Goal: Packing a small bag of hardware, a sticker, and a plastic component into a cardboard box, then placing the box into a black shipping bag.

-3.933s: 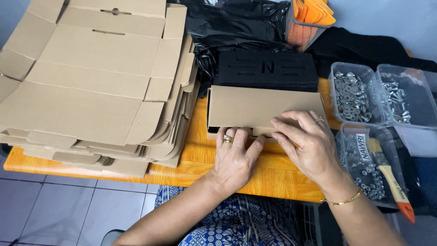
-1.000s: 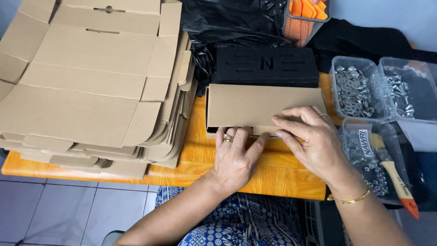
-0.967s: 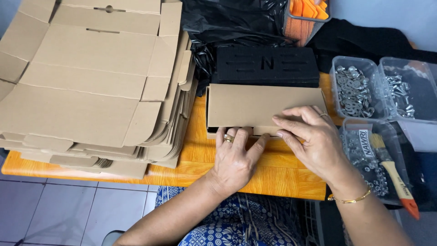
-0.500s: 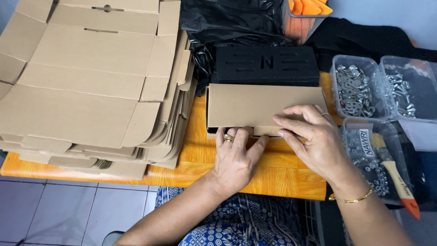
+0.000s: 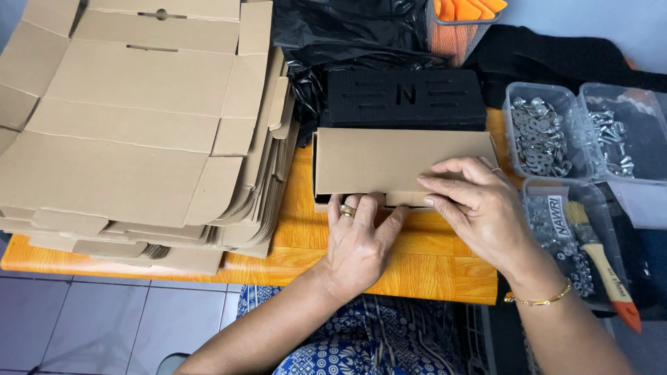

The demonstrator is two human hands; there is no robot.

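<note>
Pressing down on a small cardboard box (image 5: 403,163), we have both hands working its near edge in the middle of the orange wooden surface (image 5: 431,267). Our left hand (image 5: 358,243) lies flat at the box's 6 o'clock side, the fingers spread and tucked against the lower front lip, the thumb angled toward 1 o'clock; it clamps nothing, it only pins the front wall so the box cannot slide toward us. Our right hand (image 5: 479,208) comes in from 4 o'clock, its fingers curled together over the lid's near right corner and pushing it flat; whether a flap is pinched beneath them we cannot tell.

The box sits squarely in front of us, which seems the reason both wrists can bear down evenly. Touching its far edge at 12 o'clock lies a black slotted foam block (image 5: 406,97), and beyond that a black plastic bag (image 5: 347,31) and an orange item in a wire basket (image 5: 462,24).

At 9 o'clock a tall stack of flat cardboard blanks (image 5: 139,125) stays within the left arm's reach. At 3 o'clock clear plastic tubs of washers (image 5: 542,135) and bolts (image 5: 615,139) stand side by side, and nearer us a third tub carries a paintbrush (image 5: 601,257) with an orange handle, all close to the right hand, likely for easy picking.
</note>
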